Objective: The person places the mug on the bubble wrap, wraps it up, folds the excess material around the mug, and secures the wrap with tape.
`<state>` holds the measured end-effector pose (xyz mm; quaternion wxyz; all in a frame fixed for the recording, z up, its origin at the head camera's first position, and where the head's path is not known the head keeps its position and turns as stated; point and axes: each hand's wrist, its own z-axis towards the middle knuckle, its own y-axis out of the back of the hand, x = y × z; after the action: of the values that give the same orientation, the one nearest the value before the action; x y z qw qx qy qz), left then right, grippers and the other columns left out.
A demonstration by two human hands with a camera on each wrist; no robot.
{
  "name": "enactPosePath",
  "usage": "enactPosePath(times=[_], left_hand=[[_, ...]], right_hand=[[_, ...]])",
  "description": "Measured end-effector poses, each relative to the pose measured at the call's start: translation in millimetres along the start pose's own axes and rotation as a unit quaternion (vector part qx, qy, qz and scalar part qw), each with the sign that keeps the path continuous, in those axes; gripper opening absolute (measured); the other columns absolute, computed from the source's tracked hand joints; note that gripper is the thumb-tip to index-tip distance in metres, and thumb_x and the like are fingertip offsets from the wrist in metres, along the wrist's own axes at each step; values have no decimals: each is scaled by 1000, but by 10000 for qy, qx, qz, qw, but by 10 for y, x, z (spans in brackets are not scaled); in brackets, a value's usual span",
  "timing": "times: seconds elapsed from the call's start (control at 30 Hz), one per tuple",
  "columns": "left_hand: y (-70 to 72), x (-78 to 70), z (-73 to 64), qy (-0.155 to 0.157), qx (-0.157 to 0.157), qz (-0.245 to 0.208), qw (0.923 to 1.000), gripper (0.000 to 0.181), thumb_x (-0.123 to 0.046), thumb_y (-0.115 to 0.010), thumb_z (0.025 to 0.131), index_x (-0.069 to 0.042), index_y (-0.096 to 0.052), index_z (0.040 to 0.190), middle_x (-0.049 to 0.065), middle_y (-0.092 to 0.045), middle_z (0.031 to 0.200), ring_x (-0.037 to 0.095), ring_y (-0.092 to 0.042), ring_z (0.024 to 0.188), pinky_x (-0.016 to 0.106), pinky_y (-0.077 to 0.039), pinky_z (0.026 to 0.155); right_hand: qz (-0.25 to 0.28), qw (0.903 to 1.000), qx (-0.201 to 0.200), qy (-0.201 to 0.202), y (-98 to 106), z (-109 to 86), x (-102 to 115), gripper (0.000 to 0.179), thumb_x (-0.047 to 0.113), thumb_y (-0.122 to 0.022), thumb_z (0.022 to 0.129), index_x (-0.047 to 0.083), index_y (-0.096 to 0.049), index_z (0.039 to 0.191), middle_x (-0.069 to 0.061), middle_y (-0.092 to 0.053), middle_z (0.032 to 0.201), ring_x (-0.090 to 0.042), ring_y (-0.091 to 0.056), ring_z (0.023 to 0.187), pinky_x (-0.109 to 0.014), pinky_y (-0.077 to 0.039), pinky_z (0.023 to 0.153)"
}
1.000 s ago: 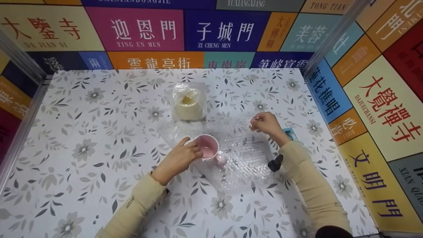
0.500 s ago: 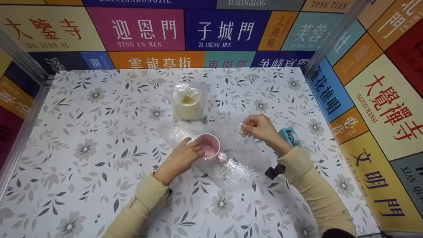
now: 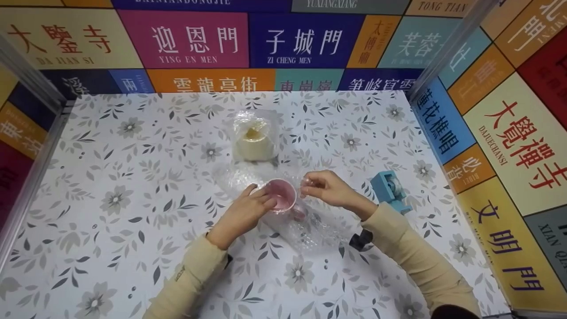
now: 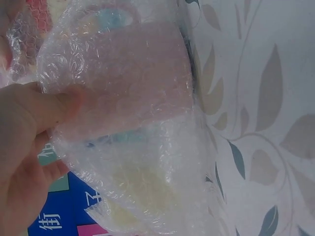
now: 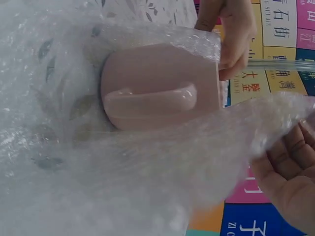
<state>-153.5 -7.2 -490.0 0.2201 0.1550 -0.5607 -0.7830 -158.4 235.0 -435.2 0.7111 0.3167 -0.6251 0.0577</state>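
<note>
A pink mug [image 3: 287,190] stands upright on a sheet of bubble wrap [image 3: 241,177], its handle [image 5: 147,101] toward the right hand's side. My left hand [image 3: 242,213] grips the mug at its rim; in the left wrist view the thumb [image 4: 61,104] presses a layer of bubble wrap against the mug's wall. My right hand [image 3: 331,189] pinches the edge of the wrap and holds it raised, close to the mug's right side. In the right wrist view that lifted flap [image 5: 211,157] slants across in front of the mug.
Behind the mug is a pale yellow cup-like object [image 3: 254,148] in clear bubble wrap. A teal tape dispenser [image 3: 385,188] with a roll of tape stands right of the right hand. Panels with large lettering [image 3: 195,42] border the floral-covered table [image 3: 168,128] at the back and sides.
My right hand has come left and nearer, bringing the bubble wrap's right edge up beside the mug. The tape dispenser has come into fuller view. The left hand keeps its hold.
</note>
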Motion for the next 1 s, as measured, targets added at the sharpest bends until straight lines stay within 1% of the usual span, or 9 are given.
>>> enactPosePath(times=[0.13,0.33,0.4,0.5,0.57,0.67,0.83,0.93,1.0], left_hand=[[-26,-5,-20,72,-247,-189,9995,25,5,-56,75,-12,-54,92,3,-62,103,21,-52,107,42,-37,94],[-98,-13,-44,88,-1278,-593,9900,13,1,-62,73,-4,-57,84,11,-57,104,28,-52,102,39,-38,94],[-107,-25,-56,365,-1633,-519,9845,21,-2,-68,68,-2,-55,84,12,-54,101,29,-51,97,37,-41,89],[-109,-57,-91,1121,-1995,-291,9730,37,-11,-77,59,-3,-51,83,11,-50,89,28,-49,83,36,-44,71],[-118,-81,-127,1625,-2059,-242,9647,41,-16,-80,56,-4,-49,80,9,-47,80,27,-46,74,36,-41,60],[-135,-119,-179,2071,-2001,-304,9572,35,-20,-78,60,-5,-49,74,8,-46,71,26,-45,65,35,-39,53],[-150,-156,-216,2364,-1748,-432,9548,30,-24,-77,66,-5,-55,68,7,-50,65,25,-48,60,35,-41,52],[-148,-160,-212,2501,-1604,-512,9535,25,-20,-76,67,-4,-57,68,7,-53,66,24,-50,62,34,-42,53],[-141,-163,-206,2593,-1536,-588,9517,21,-16,-75,67,-4,-58,68,7,-55,67,24,-51,62,34,-43,54]], right_hand=[[140,9992,367,23,-28,30,-56,11,1,-53,89,-8,-57,84,-11,-57,72,-7,-43,57,-19,-35,51],[258,9977,632,-20,-40,75,-122,14,2,-50,91,-9,-56,85,-2,-52,71,-7,-43,61,-20,-37,57],[137,9974,704,32,-37,82,-136,14,2,-51,90,-9,-57,86,-7,-54,72,-8,-45,62,-21,-39,58],[53,9966,817,-11,-34,90,-143,17,3,-49,91,-10,-61,92,-17,-61,82,-16,-55,71,-28,-47,67],[-20,9965,830,-11,-42,106,-144,19,5,-48,92,-9,-62,94,-21,-63,87,-25,-59,78,-35,-49,74],[-324,9967,714,190,-70,148,-149,18,7,-53,90,-7,-64,93,-18,-65,88,-30,-61,82,-37,-49,79],[-1340,9891,188,574,-134,247,-164,10,9,-69,77,1,-64,82,-7,-64,76,-17,-59,70,-28,-51,69],[-1838,9822,-95,383,-165,305,-167,22,14,-75,71,2,-60,81,-6,-58,76,-17,-55,69,-29,-51,65],[-2077,9780,-173,82,-182,343,-160,32,19,-78,68,2,-57,85,-7,-55,80,-19,-54,72,-30,-51,66]])
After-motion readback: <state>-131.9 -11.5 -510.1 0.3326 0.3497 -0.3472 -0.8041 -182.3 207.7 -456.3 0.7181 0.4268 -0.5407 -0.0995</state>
